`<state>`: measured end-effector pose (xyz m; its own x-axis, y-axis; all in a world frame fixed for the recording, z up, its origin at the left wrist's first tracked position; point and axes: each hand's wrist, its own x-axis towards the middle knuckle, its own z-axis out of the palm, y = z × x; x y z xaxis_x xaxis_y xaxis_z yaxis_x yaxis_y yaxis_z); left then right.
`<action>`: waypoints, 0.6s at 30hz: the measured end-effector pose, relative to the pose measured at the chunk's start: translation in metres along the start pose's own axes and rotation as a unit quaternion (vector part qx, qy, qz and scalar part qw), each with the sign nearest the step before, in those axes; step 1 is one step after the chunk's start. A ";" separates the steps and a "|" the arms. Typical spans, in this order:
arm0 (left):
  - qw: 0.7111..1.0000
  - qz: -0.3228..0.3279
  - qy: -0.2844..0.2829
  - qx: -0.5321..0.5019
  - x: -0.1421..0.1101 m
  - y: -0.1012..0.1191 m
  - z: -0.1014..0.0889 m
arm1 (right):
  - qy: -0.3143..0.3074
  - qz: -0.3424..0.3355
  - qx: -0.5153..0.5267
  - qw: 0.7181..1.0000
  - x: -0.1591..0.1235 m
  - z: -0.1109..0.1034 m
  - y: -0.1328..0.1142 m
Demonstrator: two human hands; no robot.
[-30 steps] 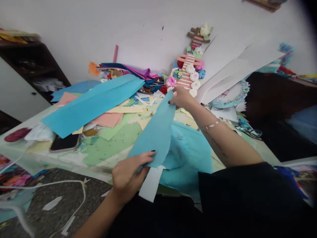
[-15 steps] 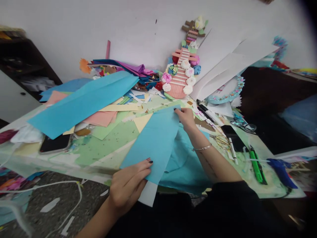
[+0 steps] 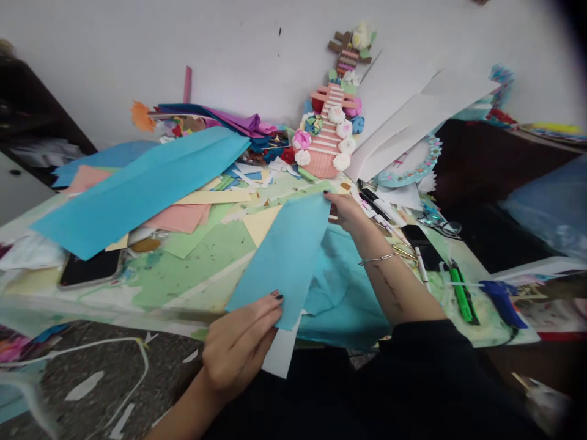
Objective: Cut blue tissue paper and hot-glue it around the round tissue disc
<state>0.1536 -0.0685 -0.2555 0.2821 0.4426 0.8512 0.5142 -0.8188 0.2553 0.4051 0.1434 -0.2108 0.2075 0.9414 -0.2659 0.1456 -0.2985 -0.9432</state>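
A long blue paper strip (image 3: 288,250) stretches between my two hands at the table's front edge. At its near end, my left hand (image 3: 243,339) grips the paper with the thumb hidden beneath. My right hand (image 3: 346,208) pinches the far right corner between thumb and fingers. Under the near end a piece of white paper (image 3: 279,357) sticks out below the blue. Crumpled blue sheet material (image 3: 343,299) lies under my right forearm and hangs over the table's edge.
On the left lies a wide folded blue sheet (image 3: 142,189) over coloured papers, beside a phone (image 3: 89,266). A decorated paper guitar (image 3: 325,137) leans on the wall. To the right are glasses (image 3: 440,224), a green cutter (image 3: 461,296) and a blue glue gun (image 3: 504,304).
The view has shifted slightly, so the table's contents appear a little further left. Both hands keep hold of the blue strip, and more white paper shows along its near right edge.
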 end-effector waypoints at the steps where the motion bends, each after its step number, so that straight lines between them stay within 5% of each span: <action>1: 1.000 0.009 0.002 -0.009 -0.001 0.001 0.002 | -0.008 0.021 0.009 1.000 0.000 -0.004 0.006; 7: 0.997 0.048 -0.031 -0.048 -0.004 0.007 0.014 | -0.025 0.090 0.057 0.994 -0.004 -0.023 0.026; 18: 0.989 0.074 -0.093 -0.085 -0.007 0.013 0.031 | -0.010 0.077 0.073 0.994 0.002 -0.025 0.050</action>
<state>0.1831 -0.0714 -0.2724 0.4965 0.3599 0.7899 0.3174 -0.9223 0.2207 0.4371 0.1266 -0.2539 0.1963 0.8894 -0.4129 -0.0292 -0.4156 -0.9091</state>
